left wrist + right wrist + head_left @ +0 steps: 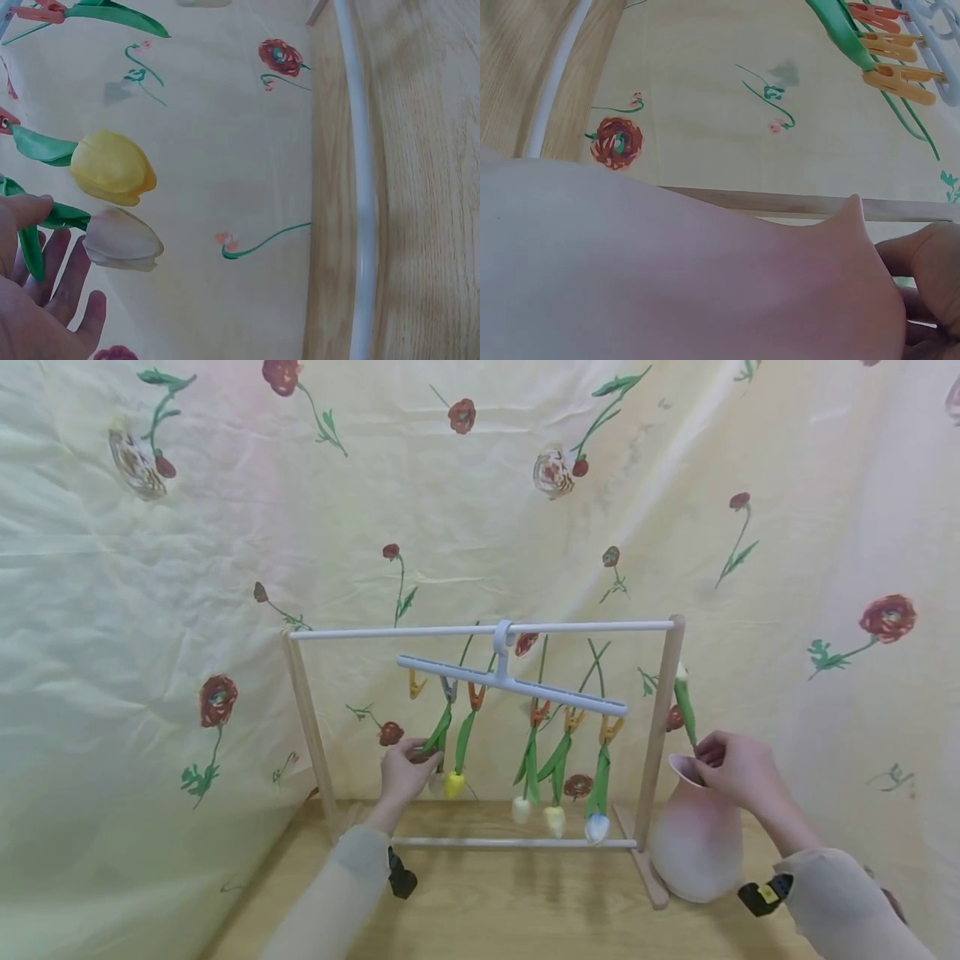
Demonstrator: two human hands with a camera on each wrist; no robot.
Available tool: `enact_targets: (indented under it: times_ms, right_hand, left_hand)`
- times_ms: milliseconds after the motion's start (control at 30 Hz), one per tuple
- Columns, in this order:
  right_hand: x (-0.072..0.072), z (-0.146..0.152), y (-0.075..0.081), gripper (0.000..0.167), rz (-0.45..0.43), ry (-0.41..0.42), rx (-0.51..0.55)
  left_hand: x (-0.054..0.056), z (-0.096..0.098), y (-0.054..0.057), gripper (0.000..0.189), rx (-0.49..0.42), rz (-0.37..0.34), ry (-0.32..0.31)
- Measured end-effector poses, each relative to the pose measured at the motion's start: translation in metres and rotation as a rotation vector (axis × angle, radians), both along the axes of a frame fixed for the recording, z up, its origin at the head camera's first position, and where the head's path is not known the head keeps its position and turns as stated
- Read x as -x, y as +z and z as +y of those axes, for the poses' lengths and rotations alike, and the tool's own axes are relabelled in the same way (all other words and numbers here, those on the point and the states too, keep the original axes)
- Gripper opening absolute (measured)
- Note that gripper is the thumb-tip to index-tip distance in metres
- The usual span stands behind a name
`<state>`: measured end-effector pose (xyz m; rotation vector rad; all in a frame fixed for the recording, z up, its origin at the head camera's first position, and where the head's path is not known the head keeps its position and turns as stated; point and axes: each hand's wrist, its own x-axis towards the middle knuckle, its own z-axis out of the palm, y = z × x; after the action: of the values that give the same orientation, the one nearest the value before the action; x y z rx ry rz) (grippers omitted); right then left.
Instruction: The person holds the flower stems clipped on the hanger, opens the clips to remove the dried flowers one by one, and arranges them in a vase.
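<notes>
Against a flower-printed cloth (480, 527) behind a wood-grain tabletop (480, 910), a person's left hand (406, 770) pinches a pale tulip (124, 240) clipped upside down to a hanger (465, 673), its petals clear only in the left wrist view, while the right hand (738, 770) grips a white tulip (686, 710) upright at the mouth of a pink-and-white vase (697, 847).

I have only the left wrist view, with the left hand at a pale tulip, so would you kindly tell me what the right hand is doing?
Observer: In the head view, the right hand is at the mouth of the pink-and-white vase, pinching a tulip whose bud points up.

Operator: Thank you. Does every clip on the hanger bear a flower?

Observer: No; the head view shows that the yellow-orange clip at the hanger's left end holds nothing.
</notes>
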<state>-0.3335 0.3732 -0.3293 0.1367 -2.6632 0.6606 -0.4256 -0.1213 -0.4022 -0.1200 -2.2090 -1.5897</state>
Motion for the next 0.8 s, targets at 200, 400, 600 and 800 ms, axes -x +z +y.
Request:
enact_targets:
  times_ms: [200,400,600,800]
  right_hand:
    - [-0.010,0.004,0.007,0.036,0.017,-0.035,-0.050]
    - [-0.024,-0.001,0.022,0.035,0.148,-0.103,-0.026]
    - [-0.036,-0.026,0.040,0.031,0.331,-0.125,-0.051]
    - [-0.029,-0.065,0.046,0.019,0.578,0.016,-0.035]
  left_hand:
    - [-0.004,0.001,-0.001,0.030,-0.017,-0.023,-0.019]
    - [-0.009,0.000,0.001,0.026,0.030,-0.045,-0.040]
    - [-0.019,-0.003,0.002,0.023,0.083,-0.069,-0.060]
    - [-0.031,-0.005,0.004,0.020,0.123,-0.042,-0.108]
